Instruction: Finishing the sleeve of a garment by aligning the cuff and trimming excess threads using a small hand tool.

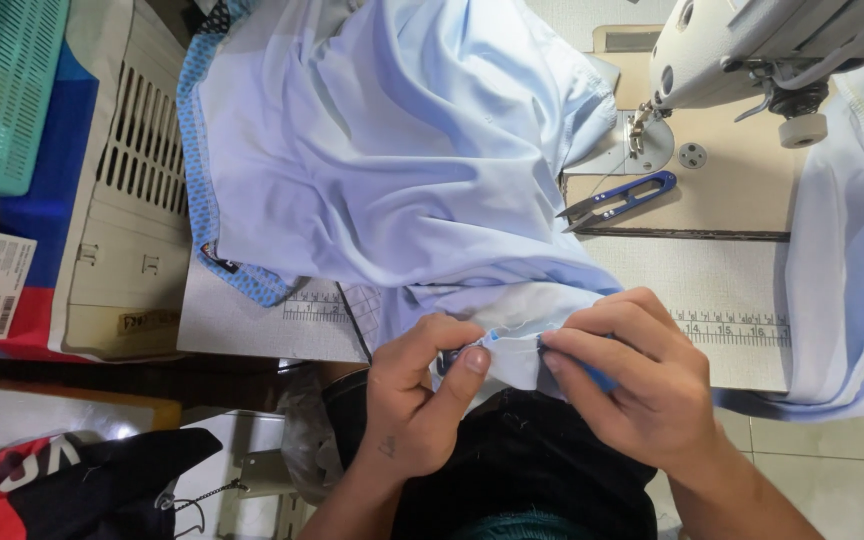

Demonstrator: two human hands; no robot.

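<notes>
Nearest the camera, the left hand (414,395) and right hand (637,375) each pinch a folded edge of the pale blue garment (392,150) between closed fingers, at the near edge of the worktop (242,320). The garment spreads away across the worktop. Beyond it lie blue-handled thread snips (620,198), beside the white sewing machine (752,50).

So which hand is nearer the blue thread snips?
Right. The right hand sits below the thread snips; the left hand is farther left, both pinching the light blue fabric.
</notes>
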